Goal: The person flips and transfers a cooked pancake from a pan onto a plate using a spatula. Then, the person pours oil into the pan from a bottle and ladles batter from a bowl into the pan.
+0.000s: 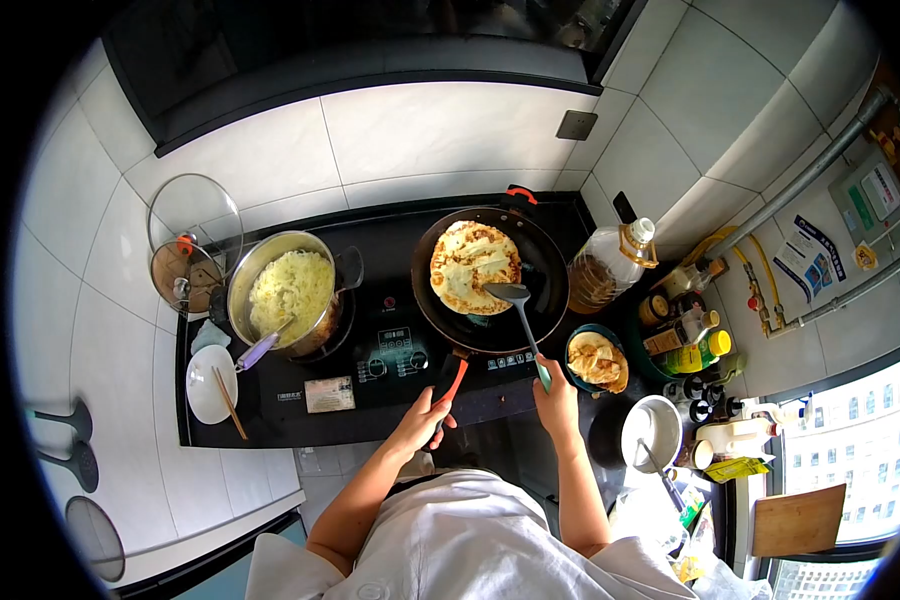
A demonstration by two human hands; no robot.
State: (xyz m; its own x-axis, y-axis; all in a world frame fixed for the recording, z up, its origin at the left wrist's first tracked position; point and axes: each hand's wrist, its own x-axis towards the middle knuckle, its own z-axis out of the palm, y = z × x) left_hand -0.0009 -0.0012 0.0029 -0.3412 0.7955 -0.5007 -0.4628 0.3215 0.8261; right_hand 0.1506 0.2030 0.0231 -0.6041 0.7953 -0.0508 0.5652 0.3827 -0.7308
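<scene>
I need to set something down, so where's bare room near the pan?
Bare black surface lies between pot and frying pan, behind the control panel; a smaller patch separates chopsticks from card. Crowded: frying pan's right, with oil bottle and saucepan.

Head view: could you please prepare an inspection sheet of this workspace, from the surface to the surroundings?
Surface: black cooktop, with a label near its front edge.
Job's things: pan with a browned pancake; spatula over the pancake's lower right edge.
Clutter: pot, and bowl with chopsticks, at left; bottle and saucepan at right.
Hands: left hand has its fingers around the pan's red handle; right hand grips the spatula.
Cables: nothing seen; a yellow hose is on the right wall.
Surroundings: tiled walls; bright window at right.
</scene>
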